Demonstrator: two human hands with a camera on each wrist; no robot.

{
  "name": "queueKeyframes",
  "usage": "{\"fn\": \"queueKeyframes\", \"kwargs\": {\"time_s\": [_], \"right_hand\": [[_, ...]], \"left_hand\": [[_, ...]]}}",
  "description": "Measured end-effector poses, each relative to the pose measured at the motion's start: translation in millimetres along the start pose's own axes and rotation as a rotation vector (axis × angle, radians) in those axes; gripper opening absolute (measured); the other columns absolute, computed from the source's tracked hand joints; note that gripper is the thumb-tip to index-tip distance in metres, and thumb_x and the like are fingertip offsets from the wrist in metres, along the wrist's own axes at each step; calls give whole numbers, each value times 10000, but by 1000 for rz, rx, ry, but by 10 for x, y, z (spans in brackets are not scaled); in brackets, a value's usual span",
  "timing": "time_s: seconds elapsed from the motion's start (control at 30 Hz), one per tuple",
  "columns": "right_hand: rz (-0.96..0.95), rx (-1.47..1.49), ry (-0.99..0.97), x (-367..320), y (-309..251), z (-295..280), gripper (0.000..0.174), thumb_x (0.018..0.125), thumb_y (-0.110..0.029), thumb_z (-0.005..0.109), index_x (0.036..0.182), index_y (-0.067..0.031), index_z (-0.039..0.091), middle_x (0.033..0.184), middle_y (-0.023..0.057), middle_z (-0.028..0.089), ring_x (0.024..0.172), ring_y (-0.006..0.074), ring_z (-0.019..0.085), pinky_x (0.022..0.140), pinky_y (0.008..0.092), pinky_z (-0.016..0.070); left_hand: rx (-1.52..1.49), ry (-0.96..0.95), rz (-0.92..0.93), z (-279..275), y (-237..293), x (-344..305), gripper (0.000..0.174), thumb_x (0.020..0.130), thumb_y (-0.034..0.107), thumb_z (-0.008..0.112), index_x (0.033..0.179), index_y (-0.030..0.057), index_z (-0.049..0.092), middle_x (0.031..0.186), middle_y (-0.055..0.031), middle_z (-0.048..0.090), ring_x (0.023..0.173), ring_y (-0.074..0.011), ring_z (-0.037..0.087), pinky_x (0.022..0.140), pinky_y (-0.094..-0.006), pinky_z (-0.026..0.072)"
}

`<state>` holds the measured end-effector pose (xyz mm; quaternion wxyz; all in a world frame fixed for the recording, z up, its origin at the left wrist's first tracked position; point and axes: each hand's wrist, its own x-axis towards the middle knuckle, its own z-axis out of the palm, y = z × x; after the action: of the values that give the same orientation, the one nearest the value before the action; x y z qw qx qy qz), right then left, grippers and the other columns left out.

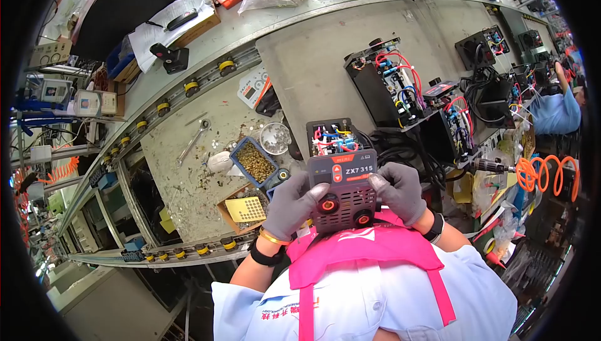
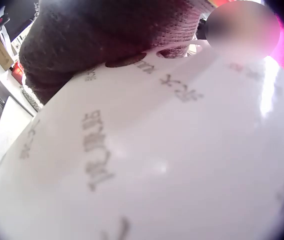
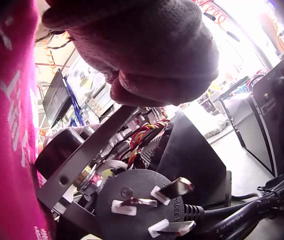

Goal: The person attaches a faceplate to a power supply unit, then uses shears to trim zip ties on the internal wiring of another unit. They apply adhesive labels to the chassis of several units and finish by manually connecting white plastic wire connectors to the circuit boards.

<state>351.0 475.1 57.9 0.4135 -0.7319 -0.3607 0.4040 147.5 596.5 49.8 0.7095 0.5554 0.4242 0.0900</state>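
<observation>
A welding machine [image 1: 341, 137], marked ZX7 315 on its dark front panel [image 1: 344, 181], stands against the person's pink apron, its top uncovered and its coloured wires showing. My gloved left hand [image 1: 291, 203] grips one side of the panel, with the thumb on its front face. On the opposite side my gloved right hand [image 1: 400, 192] holds it, thumb near the upper corner. In the right wrist view that glove [image 3: 152, 55] is above the wiring and a black three-pin plug [image 3: 137, 195]. A white sheet with grey print [image 2: 182, 150] fills most of the left wrist view, below the left glove [image 2: 107, 40].
To the left lie a blue tray of small brass-coloured parts [image 1: 253, 164], a round tub [image 1: 275, 137], a cardboard box [image 1: 233, 217] and a wrench [image 1: 194, 141]. Several uncovered machines [image 1: 391, 87] stand ahead and right, with black cables [image 1: 407, 153] between. An orange coiled hose [image 1: 544, 177] hangs at right.
</observation>
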Motion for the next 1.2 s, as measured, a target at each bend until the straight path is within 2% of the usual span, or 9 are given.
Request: {"fn": "queueKeyframes", "kwargs": {"time_s": [0.2,0.33,0.43,0.57,0.6,0.73,1.0,1.13,1.2], "right_hand": [[-69,-57,28,-19,20,7,281,817,-221,648,659,-2,570,538,90,513,481,156,471,475,311,370],[56,-308,-173,56,-3,-202,383,808,-341,645,593,-33,570,515,104,498,468,221,464,473,345,371],[-22,-351,-45,32,178,-381,368,808,-315,653,594,-28,568,518,103,514,468,199,480,472,334,382],[22,59,-20,9,123,-334,233,827,-247,658,844,-16,629,679,39,614,626,85,550,567,263,451],[111,61,-87,0,-33,-300,286,844,-234,644,1027,-21,591,778,16,625,693,70,556,613,249,464],[-22,336,-104,86,170,-10,326,878,-197,600,1134,-13,516,837,14,627,701,67,576,600,223,474],[73,326,-241,17,256,-221,314,920,-237,520,1139,-11,512,843,48,620,657,79,607,533,203,452],[97,453,-290,-62,410,-123,306,831,-194,678,1021,-17,515,874,65,616,695,74,572,579,231,472],[84,351,-310,-72,395,-120,314,817,-204,696,1001,-17,524,847,58,615,701,77,573,585,240,476]], "left_hand": [[25,8,43,-7,13,-49,334,889,263,588,1027,-41,596,812,-59,631,725,-91,562,659,-249,463],[25,35,114,-23,-169,-40,308,898,253,568,1024,-26,603,827,-53,633,755,-104,564,694,-264,456],[32,60,109,-42,-176,-77,310,914,261,549,1040,-16,605,835,-61,635,781,-112,571,729,-269,456],[-54,90,122,-59,-312,-168,348,929,303,534,1060,-11,607,845,-70,641,786,-123,584,737,-278,463],[-75,98,133,-58,-343,-198,358,932,313,531,1067,-9,607,849,-72,644,785,-125,587,735,-280,466],[107,179,198,6,-355,-371,391,924,348,543,1075,-6,610,870,-78,657,819,-133,611,733,-278,473],[251,204,47,271,-304,-599,481,739,317,753,1091,31,594,935,-91,657,873,-182,622,771,-305,475],[412,270,58,330,-390,-600,499,714,295,764,1106,44,585,979,-110,649,919,-236,619,802,-340,468],[480,284,123,328,-510,-569,468,724,236,770,1082,11,568,888,-85,648,802,-155,614,699,-288,495]]}}
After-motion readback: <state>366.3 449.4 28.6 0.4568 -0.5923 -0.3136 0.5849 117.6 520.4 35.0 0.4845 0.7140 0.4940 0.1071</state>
